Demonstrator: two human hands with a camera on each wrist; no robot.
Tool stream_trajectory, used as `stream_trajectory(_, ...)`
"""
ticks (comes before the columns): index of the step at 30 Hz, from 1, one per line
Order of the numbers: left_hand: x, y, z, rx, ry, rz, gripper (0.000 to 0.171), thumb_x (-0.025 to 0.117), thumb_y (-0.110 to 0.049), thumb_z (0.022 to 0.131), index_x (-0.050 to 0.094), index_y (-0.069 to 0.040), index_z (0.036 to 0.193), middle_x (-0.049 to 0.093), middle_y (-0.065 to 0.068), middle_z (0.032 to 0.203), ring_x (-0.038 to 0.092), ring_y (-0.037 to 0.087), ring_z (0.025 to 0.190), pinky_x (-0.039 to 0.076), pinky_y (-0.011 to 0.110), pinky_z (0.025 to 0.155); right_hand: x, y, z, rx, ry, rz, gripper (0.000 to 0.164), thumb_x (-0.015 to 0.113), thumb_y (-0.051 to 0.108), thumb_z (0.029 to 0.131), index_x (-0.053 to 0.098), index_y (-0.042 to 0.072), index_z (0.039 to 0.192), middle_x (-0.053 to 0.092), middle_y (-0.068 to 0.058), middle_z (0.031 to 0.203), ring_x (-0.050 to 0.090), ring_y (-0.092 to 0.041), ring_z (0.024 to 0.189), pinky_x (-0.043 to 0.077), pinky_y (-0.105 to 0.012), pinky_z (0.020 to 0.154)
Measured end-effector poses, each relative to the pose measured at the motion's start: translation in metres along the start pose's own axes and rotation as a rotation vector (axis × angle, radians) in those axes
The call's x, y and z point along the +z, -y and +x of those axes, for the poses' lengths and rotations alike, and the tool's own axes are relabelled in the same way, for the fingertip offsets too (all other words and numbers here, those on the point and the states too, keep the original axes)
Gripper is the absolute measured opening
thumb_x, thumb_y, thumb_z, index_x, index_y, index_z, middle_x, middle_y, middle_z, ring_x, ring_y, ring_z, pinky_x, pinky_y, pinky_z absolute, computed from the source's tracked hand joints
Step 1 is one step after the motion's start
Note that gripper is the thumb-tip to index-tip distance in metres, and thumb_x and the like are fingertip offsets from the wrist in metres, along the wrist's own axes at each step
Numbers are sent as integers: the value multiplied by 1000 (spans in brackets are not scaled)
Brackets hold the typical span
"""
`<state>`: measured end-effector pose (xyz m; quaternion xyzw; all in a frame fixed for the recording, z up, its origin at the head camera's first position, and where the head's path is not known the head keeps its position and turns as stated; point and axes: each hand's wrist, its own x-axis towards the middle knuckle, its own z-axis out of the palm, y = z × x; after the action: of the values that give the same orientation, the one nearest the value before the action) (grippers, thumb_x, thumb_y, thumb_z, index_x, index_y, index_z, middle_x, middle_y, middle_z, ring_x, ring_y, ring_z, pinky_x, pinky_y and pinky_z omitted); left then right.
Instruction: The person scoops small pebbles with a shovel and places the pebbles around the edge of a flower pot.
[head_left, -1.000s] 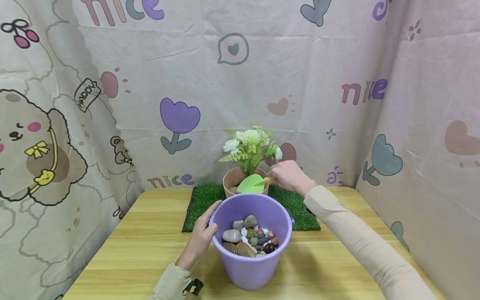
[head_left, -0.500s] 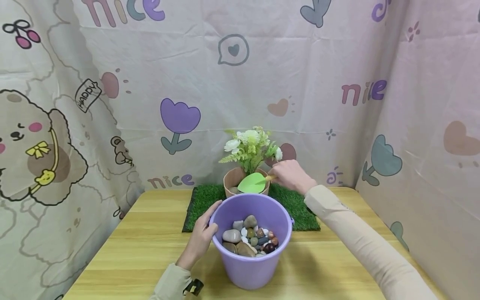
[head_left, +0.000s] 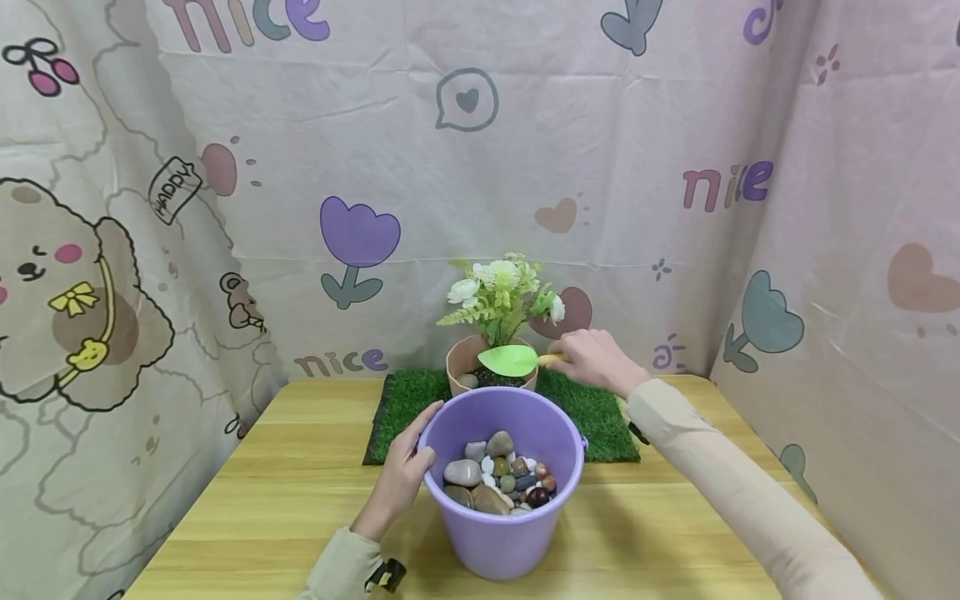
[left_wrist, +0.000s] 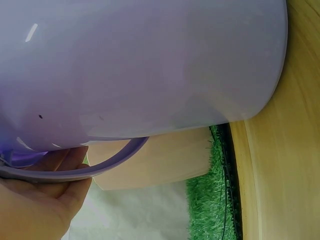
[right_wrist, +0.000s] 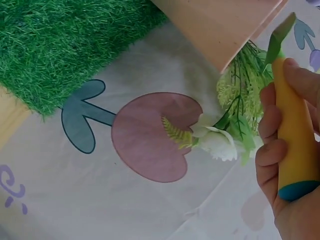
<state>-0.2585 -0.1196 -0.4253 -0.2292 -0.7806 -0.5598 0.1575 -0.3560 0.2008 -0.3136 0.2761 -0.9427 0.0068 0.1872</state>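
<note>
A purple bucket (head_left: 506, 546) stands at the front of the wooden table, with large and small pebbles (head_left: 491, 500) inside. My left hand (head_left: 402, 471) grips its left side at the rim; in the left wrist view the fingers are around the purple handle (left_wrist: 112, 160) there. Curled around the yellow handle of a toy trowel (right_wrist: 295, 125), my right hand (head_left: 596, 358) holds its green blade over a peach flowerpot (head_left: 456, 367). Dark soil (head_left: 498, 379) and a grey stone (head_left: 467, 381) show inside the pot, around a plant with white flowers (head_left: 501, 279).
The pot stands on a green turf mat (head_left: 592, 425), partly hidden behind the bucket. The wooden table (head_left: 247, 492) runs back to a printed cloth (head_left: 480, 183) that also hangs at both sides.
My right hand has moved right, drawing the trowel along; its blade is turned flatter, and dark soil in the pot now shows. The left hand and the bucket have stayed put.
</note>
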Motion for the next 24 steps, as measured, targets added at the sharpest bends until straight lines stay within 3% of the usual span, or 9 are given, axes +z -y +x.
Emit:
stream_trajectory(7, 0, -1, 0, -1, 5, -6, 69, 44, 1, 79, 46, -12, 147, 52, 14, 144, 58, 29, 121, 50, 31, 94, 0, -1, -15, 1, 28, 96, 21, 65, 38, 92, 76, 22, 98, 70, 8, 80, 55, -7, 59, 45, -29, 53)
stream_trajectory(12, 0, 0, 0, -4, 5, -8, 69, 44, 1, 79, 45, -11, 147, 52, 14, 144, 58, 30, 121, 51, 32, 93, 3, -1, -22, 10, 21, 129, 30, 65, 39, 91, 75, 18, 109, 75, 3, 97, 63, -7, 71, 53, -30, 63)
stream_trajectory(19, 0, 1, 0, 5, 11, -8, 68, 44, 1, 80, 44, -7, 147, 52, 15, 144, 58, 30, 121, 51, 32, 93, 0, 2, -28, 32, 3, 311, 26, 71, 36, 88, 77, 16, 103, 74, 4, 85, 54, -5, 56, 47, -25, 57)
stream_trajectory(24, 0, 1, 1, 6, 10, -12, 68, 44, 1, 79, 45, -8, 147, 53, 15, 143, 58, 30, 121, 51, 32, 93, -4, 7, -35, 38, 2, 379, 30, 73, 37, 85, 76, 15, 106, 75, 3, 89, 54, -2, 59, 48, -23, 59)
